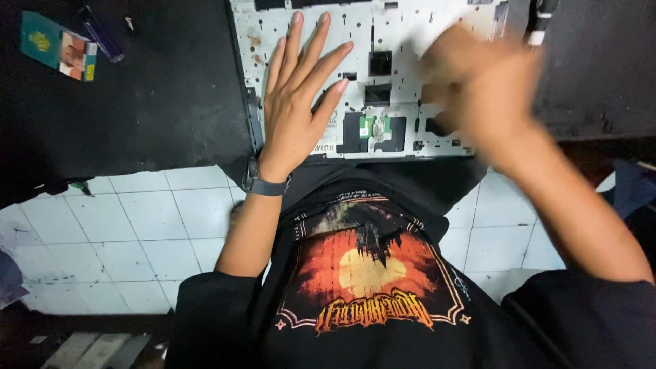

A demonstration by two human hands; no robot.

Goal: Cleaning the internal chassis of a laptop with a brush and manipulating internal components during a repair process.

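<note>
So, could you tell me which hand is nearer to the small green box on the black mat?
The left hand. It lies flat on the white panel, right of the green box. The blurred right hand is farther right, across the panel.

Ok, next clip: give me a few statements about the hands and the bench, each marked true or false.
1. The left hand lies flat, fingers spread, on the white panel. True.
2. The right hand is sharp and still. False: it is motion-blurred over the panel's right part.
3. A dark band sits on the left wrist. True.
4. The small teal box lies on the panel. False: it lies on the black bench, far left.
</note>
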